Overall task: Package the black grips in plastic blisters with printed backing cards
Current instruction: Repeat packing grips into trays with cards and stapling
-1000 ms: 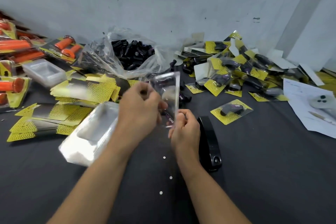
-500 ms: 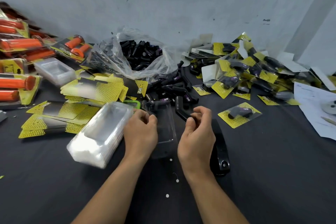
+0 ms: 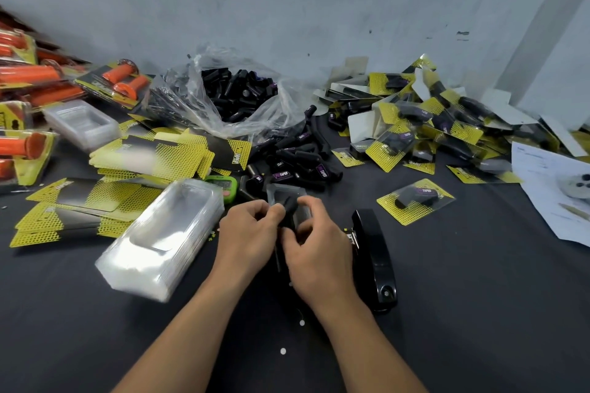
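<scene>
A clear plastic blister [image 3: 285, 193] lies on the dark table in front of me, mostly hidden by my hands. My left hand [image 3: 247, 233] and my right hand [image 3: 319, 246] meet over it, both pinching a black grip [image 3: 290, 205] at the blister's cavity. Loose black grips [image 3: 297, 159] lie just beyond, and more fill a clear plastic bag [image 3: 236, 96]. Yellow-and-black backing cards [image 3: 153, 156] are piled at the left. A stack of empty blisters [image 3: 166, 239] sits beside my left hand.
A black stapler [image 3: 375, 262] lies right of my right hand. One packaged grip [image 3: 415, 199] lies beyond it, with a heap of packaged grips [image 3: 431, 124] further back. Orange grip packs [image 3: 32, 80] at far left, white paper [image 3: 552, 188] at right, a green timer [image 3: 223, 185].
The blister went from held up in the air down onto the table. My right hand picked up a black grip and brought it to the blister; both hands have closed together over it.
</scene>
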Available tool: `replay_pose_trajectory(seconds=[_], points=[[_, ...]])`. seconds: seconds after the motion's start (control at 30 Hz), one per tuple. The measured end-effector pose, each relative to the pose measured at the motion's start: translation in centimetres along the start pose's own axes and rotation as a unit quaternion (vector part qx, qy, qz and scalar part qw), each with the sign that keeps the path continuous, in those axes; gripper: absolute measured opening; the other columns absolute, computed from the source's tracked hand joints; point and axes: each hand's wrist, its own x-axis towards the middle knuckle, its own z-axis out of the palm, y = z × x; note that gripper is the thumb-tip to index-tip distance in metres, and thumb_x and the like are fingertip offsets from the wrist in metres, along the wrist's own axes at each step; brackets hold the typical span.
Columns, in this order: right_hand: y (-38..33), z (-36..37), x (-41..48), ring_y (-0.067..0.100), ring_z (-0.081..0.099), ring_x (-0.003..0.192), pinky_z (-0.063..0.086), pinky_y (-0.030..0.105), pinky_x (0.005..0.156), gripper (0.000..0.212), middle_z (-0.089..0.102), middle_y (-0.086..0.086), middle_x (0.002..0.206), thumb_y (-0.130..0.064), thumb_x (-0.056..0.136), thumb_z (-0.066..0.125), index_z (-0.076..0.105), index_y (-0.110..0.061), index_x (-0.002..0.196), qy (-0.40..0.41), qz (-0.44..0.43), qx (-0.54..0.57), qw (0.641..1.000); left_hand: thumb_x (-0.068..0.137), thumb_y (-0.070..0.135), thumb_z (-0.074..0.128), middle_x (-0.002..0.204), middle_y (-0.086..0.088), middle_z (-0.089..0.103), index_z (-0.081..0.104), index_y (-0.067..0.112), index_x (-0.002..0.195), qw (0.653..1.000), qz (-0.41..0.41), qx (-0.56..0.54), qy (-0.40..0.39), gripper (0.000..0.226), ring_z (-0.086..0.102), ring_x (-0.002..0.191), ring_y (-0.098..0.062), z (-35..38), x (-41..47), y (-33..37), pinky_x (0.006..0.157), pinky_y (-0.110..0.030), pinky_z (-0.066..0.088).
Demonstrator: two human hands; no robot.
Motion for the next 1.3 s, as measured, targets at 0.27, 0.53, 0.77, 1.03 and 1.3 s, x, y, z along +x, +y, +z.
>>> replay_pose_trajectory(seconds=[0.27, 0.53, 0.77, 1.03, 1.3], points=[[0.1, -0.9, 1.0, -0.003, 0.06, 0.096, 0.043, 0.006, 0.075, 0.048, 0.075, -0.006, 0.113, -0.022, 0.101, 0.047, 0.056, -0.041, 0.144, -0.073, 0.002, 0.02, 0.997, 0.094, 0.033, 0.068, 0.049, 0.01, 0.048, 0.064, 0.015, 0.063, 0.999, 0.018, -0.038, -0.006, 0.036, 0.039, 0.048, -0.004, 0.5, 1.0, -0.1, 0.048, -0.02, 0.033], [0.3, -2.1, 2.4, 0.014, 0.067, 0.105, 0.052, 0.022, 0.082, 0.048, 0.073, -0.008, 0.114, -0.019, 0.095, 0.057, 0.058, -0.043, 0.137, -0.106, -0.027, -0.039, 0.993, 0.095, 0.04, 0.063, 0.054, 0.002, 0.051, 0.063, 0.006, 0.067, 0.999, 0.011, -0.044, -0.013, 0.043, 0.044, 0.054, -0.011, 0.1, 0.9, -0.6, 0.059, -0.038, 0.039], [0.7, -0.5, 1.4, 0.023, 0.067, 0.105, 0.053, 0.041, 0.094, 0.043, 0.074, -0.007, 0.111, -0.029, 0.101, 0.055, 0.056, -0.039, 0.143, -0.067, -0.034, -0.085, 0.994, 0.083, 0.042, 0.08, 0.074, 0.018, 0.073, 0.082, 0.03, 0.097, 0.994, -0.008, 0.04, 0.101, 0.019, 0.067, 0.073, 0.004, 0.0, 0.2, -0.5, 0.071, -0.019, 0.051], [1.4, -0.4, 1.3, 0.024, 0.061, 0.11, 0.051, 0.044, 0.099, 0.055, 0.063, -0.008, 0.124, -0.013, 0.102, 0.045, 0.049, -0.038, 0.15, -0.09, -0.024, -0.047, 0.995, 0.093, 0.024, 0.069, 0.056, 0.019, 0.063, 0.082, 0.025, 0.107, 0.995, 0.029, 0.065, 0.071, 0.019, 0.063, 0.066, 0.01, 0.8, 0.6, -0.3, 0.055, -0.002, 0.041], [1.2, -0.8, 2.0, 0.028, 0.059, 0.111, 0.049, 0.043, 0.097, 0.053, 0.059, -0.008, 0.125, -0.018, 0.101, 0.045, 0.044, -0.041, 0.148, -0.132, -0.029, -0.115, 0.984, 0.096, 0.02, 0.063, 0.07, 0.02, 0.066, 0.076, 0.026, 0.118, 0.996, 0.034, 0.069, 0.05, 0.026, 0.061, 0.072, 0.015, 0.8, 0.7, -0.3, 0.058, -0.002, 0.04]])
